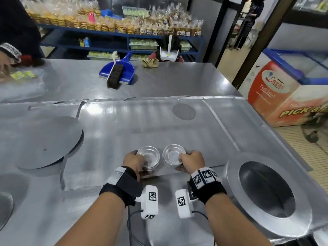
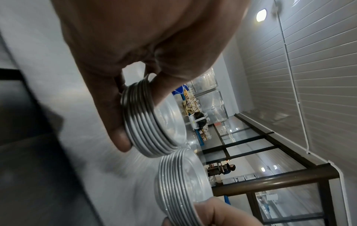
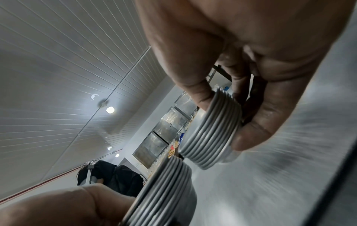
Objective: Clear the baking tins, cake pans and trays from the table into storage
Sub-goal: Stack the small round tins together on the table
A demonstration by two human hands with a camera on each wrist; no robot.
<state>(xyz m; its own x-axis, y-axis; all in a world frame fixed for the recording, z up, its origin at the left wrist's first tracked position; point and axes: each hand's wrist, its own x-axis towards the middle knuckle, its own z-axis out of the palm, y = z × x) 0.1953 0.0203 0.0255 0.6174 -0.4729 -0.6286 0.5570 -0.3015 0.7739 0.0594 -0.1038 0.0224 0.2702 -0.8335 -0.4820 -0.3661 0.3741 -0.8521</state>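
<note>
Tins are sitting in two small stacks side by side on a big flat tray [image 1: 124, 125] on the metal table [image 1: 177, 80]. The left hand [image 1: 134, 161] is curling its thumb and fingers around the left stack [image 1: 149, 154], and the left wrist view is showing many thin rims piled together between the thumb and a finger. The right hand [image 1: 192, 161] is gripping the right stack [image 1: 173, 155] the same way, with the thumb on the top rim and the fingers down the side. The two stacks are almost touching, near the front edge of the tray. A round flat pan [image 1: 46, 142] is lying to the left, partly over the tray's edge. A ring pan [image 1: 266, 192] with a dark hole in the middle is sitting to the right, close to the right wrist. Far back on the table a brush [image 1: 115, 75] is lying across a blue dustpan [image 1: 124, 71], and a crumpled cloth [image 1: 150, 62] is sitting beside them. Another person's hand [image 1: 5, 63] is showing at the far left edge.
</note>
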